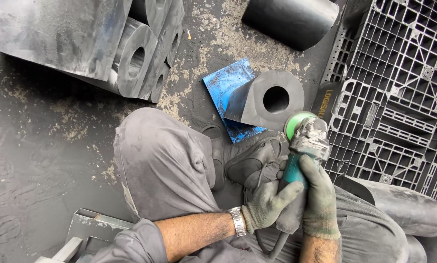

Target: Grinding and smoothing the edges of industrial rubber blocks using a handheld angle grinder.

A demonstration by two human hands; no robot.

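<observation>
Head view, both gloved hands, left hand [266, 204], right hand [319, 197], wrapped round grinder [303, 146], disc seemingly touching rubber block [267, 100]

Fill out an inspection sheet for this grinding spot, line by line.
Surface: dark floor, dusty, with pale grit patches.
Job's things: angle grinder with green disc, set at the edge of a black block with a round hole; the block lies on a blue sheet.
Clutter: more holed blocks stacked at upper left; a black cylinder at top; metal frame at lower left.
Hands: left hand and right hand, both gloved, grip the grinder's body.
Cables: a cord leaves the grinder's tail toward the person.
Surroundings: black plastic pallet on the right; a shoe rests beside the sheet.
</observation>
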